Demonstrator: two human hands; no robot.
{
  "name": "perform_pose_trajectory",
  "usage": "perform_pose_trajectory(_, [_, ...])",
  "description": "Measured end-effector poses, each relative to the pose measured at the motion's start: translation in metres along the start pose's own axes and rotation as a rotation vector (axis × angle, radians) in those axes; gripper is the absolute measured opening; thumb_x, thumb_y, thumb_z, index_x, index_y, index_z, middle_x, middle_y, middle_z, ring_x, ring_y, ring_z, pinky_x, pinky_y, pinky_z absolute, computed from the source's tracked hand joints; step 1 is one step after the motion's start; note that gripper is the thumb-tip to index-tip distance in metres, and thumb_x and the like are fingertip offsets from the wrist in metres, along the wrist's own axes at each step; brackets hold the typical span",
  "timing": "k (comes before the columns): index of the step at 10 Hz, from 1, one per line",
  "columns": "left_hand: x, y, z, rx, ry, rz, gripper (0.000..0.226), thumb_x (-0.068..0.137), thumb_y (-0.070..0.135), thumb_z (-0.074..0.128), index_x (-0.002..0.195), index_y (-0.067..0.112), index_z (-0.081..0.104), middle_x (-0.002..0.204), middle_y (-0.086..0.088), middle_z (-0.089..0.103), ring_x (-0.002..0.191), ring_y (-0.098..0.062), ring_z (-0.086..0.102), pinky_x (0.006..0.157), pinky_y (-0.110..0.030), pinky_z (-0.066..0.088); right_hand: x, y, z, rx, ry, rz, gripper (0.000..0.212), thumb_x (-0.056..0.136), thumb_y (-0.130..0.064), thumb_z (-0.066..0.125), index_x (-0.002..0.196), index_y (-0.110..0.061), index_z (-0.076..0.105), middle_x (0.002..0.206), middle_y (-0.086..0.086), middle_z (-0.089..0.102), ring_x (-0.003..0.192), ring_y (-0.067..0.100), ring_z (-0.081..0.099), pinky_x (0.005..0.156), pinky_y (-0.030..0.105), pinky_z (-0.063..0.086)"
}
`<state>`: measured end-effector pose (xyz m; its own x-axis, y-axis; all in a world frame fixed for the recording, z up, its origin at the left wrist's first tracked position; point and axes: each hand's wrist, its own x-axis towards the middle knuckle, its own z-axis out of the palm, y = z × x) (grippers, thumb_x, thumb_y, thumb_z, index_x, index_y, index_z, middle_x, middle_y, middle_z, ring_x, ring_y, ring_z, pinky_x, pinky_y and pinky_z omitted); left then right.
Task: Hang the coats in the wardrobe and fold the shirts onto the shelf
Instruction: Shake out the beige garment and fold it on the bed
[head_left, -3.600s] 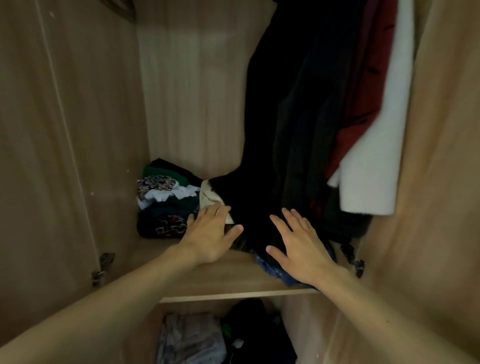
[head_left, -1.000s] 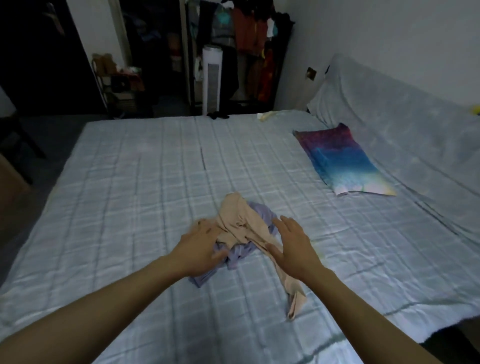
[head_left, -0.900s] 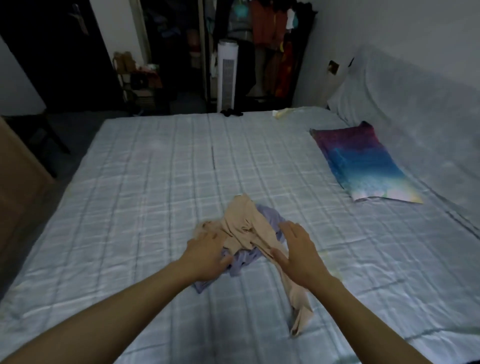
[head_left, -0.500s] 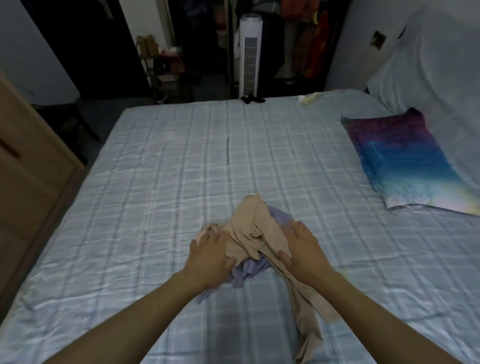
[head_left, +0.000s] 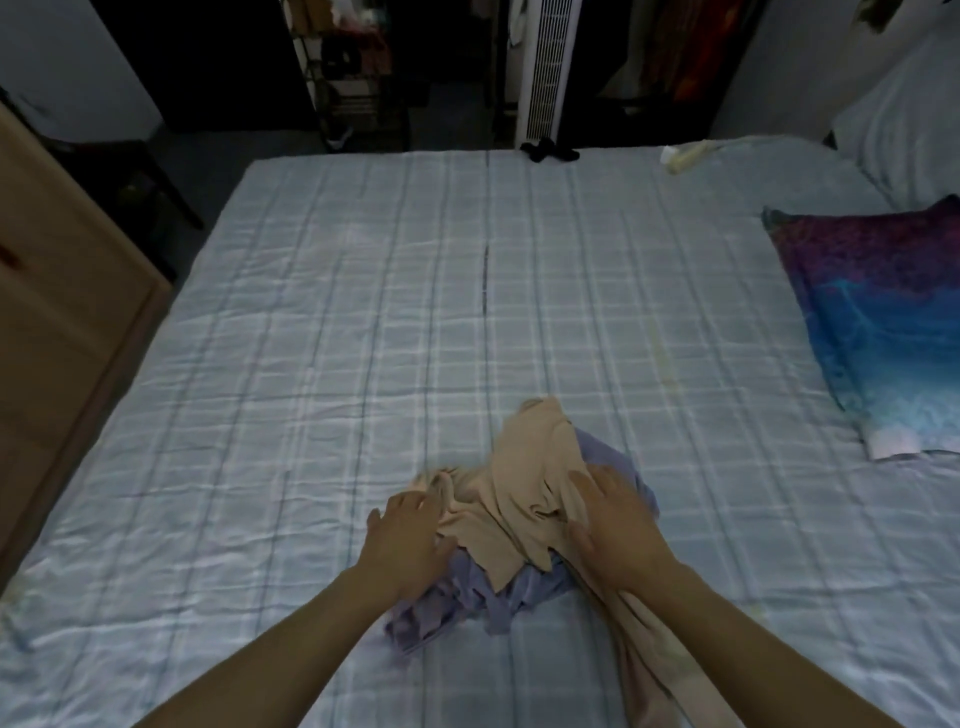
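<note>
A crumpled beige shirt lies on top of a lavender garment in a small heap on the bed. One beige end trails toward the near edge under my right arm. My left hand rests flat on the heap's left side, fingers spread over beige and lavender cloth. My right hand presses on the heap's right side, fingers spread on the beige shirt. Neither hand visibly pinches the cloth.
A purple-and-blue pillow lies at the right of the bed. A wooden cabinet stands along the left side. Beyond the far edge stand a white tower fan, a shelf rack and hanging clothes; a small black item lies at that edge.
I turned from the wardrobe shelf to the bed. Over the last second both hands settled onto the heap and the view tilted down and closer.
</note>
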<state>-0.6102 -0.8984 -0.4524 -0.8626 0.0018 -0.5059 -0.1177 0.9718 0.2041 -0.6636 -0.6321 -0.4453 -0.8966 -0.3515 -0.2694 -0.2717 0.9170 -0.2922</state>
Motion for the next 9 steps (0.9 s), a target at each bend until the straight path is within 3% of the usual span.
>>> perform_pose_trajectory(2, [0.074, -0.021, 0.027, -0.047, -0.071, -0.025, 0.058, 0.095, 0.054, 0.044, 0.140, 0.017, 0.039, 0.136, -0.006, 0.049, 0.124, -0.030, 0.045, 0.098, -0.045, 0.039, 0.072, 0.010, 0.040, -0.003, -0.036, -0.005, 0.059, 0.095, -0.030, 0.052, 0.150, -0.015, 0.036, 0.158, 0.009, 0.030, 0.147, 0.026, 0.025, 0.119, 0.039, 0.021])
perform_pose_trajectory(4, [0.130, -0.038, 0.053, -0.173, -0.017, 0.033, 0.010, 0.088, 0.038, 0.049, 0.093, 0.029, 0.050, 0.096, 0.007, 0.054, 0.098, -0.023, 0.056, 0.070, -0.034, 0.038, 0.114, 0.004, 0.084, 0.065, -0.086, -0.054, 0.055, 0.092, -0.025, 0.058, 0.144, -0.013, 0.045, 0.151, 0.009, 0.040, 0.141, 0.026, 0.033, 0.116, 0.038, 0.027])
perform_pose_trajectory(5, [0.147, -0.048, 0.069, -0.067, 0.051, 0.216, 0.023, 0.088, 0.035, 0.046, 0.101, 0.028, 0.064, 0.108, 0.005, 0.063, 0.106, -0.024, 0.057, 0.080, -0.034, 0.044, 0.122, -0.012, 0.109, 0.119, -0.066, -0.261, 0.037, 0.080, -0.018, 0.076, 0.113, -0.004, 0.069, 0.121, 0.011, 0.066, 0.118, 0.024, 0.060, 0.101, 0.033, 0.047])
perform_pose_trajectory(6, [0.154, -0.053, 0.074, 0.002, 0.096, 0.357, 0.040, 0.077, 0.036, 0.042, 0.098, 0.027, 0.075, 0.109, -0.001, 0.070, 0.107, -0.028, 0.065, 0.086, -0.038, 0.051, 0.122, -0.026, 0.131, 0.095, -0.020, -0.370, 0.044, 0.054, -0.034, 0.094, 0.088, -0.012, 0.078, 0.093, 0.002, 0.075, 0.088, 0.016, 0.073, 0.081, 0.026, 0.056])
perform_pose_trajectory(7, [0.157, -0.056, 0.077, -0.002, 0.142, 0.375, 0.032, 0.076, 0.033, 0.048, 0.085, 0.024, 0.078, 0.103, -0.001, 0.073, 0.102, -0.030, 0.068, 0.089, -0.035, 0.048, 0.116, -0.036, 0.144, 0.154, -0.100, -0.308, 0.046, 0.084, -0.045, 0.060, 0.119, -0.016, 0.067, 0.122, 0.003, 0.065, 0.115, 0.021, 0.062, 0.103, 0.032, 0.045])
perform_pose_trajectory(8, [0.157, -0.062, 0.075, -0.139, 0.175, 0.362, 0.011, 0.078, 0.022, 0.066, 0.084, 0.020, 0.074, 0.110, 0.002, 0.070, 0.113, -0.028, 0.061, 0.091, -0.034, 0.038, 0.121, -0.040, 0.153, 0.138, -0.203, -0.165, 0.055, 0.087, -0.056, 0.047, 0.129, -0.021, 0.055, 0.130, -0.001, 0.054, 0.122, 0.022, 0.046, 0.105, 0.038, 0.034])
perform_pose_trajectory(9, [0.153, -0.064, 0.061, -0.160, 0.192, 0.392, 0.007, 0.084, 0.018, 0.065, 0.088, 0.016, 0.071, 0.113, 0.001, 0.068, 0.123, -0.025, 0.054, 0.098, -0.041, 0.038, 0.130, -0.045, 0.149, 0.094, -0.211, -0.150, 0.038, 0.089, -0.045, 0.049, 0.115, -0.019, 0.058, 0.118, 0.001, 0.057, 0.116, 0.023, 0.046, 0.093, 0.035, 0.033])
